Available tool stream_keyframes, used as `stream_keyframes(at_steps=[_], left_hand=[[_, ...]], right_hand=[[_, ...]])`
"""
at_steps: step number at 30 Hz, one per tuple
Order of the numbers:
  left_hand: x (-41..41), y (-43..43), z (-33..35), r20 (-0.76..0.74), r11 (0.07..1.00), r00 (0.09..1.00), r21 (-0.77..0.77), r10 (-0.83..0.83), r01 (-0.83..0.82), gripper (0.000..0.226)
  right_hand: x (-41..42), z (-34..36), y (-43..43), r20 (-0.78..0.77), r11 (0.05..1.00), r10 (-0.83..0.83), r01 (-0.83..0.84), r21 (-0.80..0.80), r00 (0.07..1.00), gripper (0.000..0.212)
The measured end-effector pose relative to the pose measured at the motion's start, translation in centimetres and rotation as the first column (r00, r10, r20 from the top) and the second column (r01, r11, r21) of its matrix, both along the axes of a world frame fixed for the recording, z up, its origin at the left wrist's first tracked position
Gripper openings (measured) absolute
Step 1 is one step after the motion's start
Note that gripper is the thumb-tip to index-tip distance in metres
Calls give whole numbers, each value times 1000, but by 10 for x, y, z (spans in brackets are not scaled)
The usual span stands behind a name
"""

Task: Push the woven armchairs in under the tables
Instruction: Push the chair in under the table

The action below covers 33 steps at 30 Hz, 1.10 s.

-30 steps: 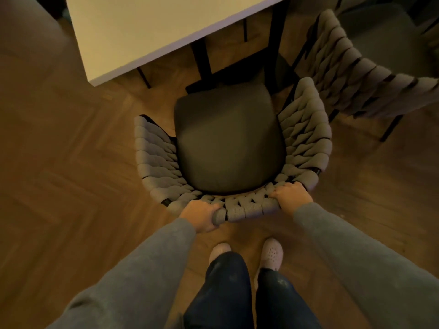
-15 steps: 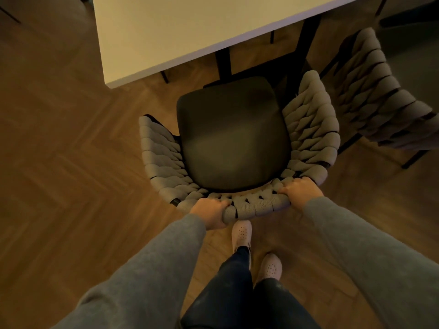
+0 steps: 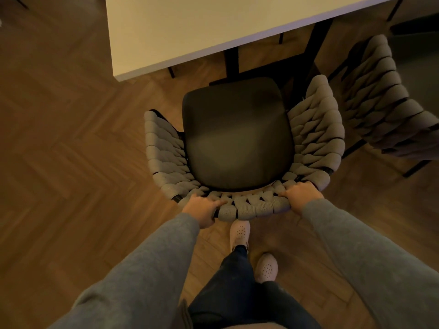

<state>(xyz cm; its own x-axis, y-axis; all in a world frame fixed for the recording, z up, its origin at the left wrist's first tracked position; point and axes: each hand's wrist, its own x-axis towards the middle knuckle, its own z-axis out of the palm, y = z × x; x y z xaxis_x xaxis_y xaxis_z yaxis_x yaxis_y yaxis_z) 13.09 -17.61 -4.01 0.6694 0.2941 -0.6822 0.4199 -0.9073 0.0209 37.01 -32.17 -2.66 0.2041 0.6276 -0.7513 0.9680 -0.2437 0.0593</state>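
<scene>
A grey woven armchair (image 3: 316, 131) with a dark seat cushion (image 3: 237, 138) stands in front of me, facing a white table (image 3: 202, 27). The front of the seat lies just short of the table's near edge, close to its black legs. My left hand (image 3: 202, 210) grips the woven top of the backrest at its left end. My right hand (image 3: 300, 195) grips the same rim at the right end. Both arms wear grey sleeves.
A second woven armchair (image 3: 380, 96) stands to the right, close beside the first one's right arm. Black table legs (image 3: 232, 60) rise behind the seat. Herringbone wood floor (image 3: 71, 150) spreads to the left. My feet in pale shoes (image 3: 240, 233) stand directly behind the chair.
I have stepped forward and the chair has slid toward the table; its seat front now lies near the table's edge. Both hands kept their grip on the backrest.
</scene>
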Motion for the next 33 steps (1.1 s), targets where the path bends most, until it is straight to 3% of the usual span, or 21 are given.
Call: stream_keyframes(at_steps=[7,13,16,27,33], left_hand=[[-6,2,-4,41,999,999,-8,36,-35,55],[11,1,-1,89,996,993,-47,81,-77,55],[27,3,-1,114,996,990,-53,81,-76,54],[74,21,3,61,997,995,-22,78,-77,54],[109,46,11,86,995,992,-9,96,-95,52]], right_hand=[[3,5,11,29,998,68,-67,-19,997,41],[35,22,34,-36,973,166,-170,-157,985,46],[43,16,26,82,988,147,-142,-61,986,47],[87,5,42,62,990,133,-136,41,989,45],[119,7,73,52,990,139,-140,7,989,43]])
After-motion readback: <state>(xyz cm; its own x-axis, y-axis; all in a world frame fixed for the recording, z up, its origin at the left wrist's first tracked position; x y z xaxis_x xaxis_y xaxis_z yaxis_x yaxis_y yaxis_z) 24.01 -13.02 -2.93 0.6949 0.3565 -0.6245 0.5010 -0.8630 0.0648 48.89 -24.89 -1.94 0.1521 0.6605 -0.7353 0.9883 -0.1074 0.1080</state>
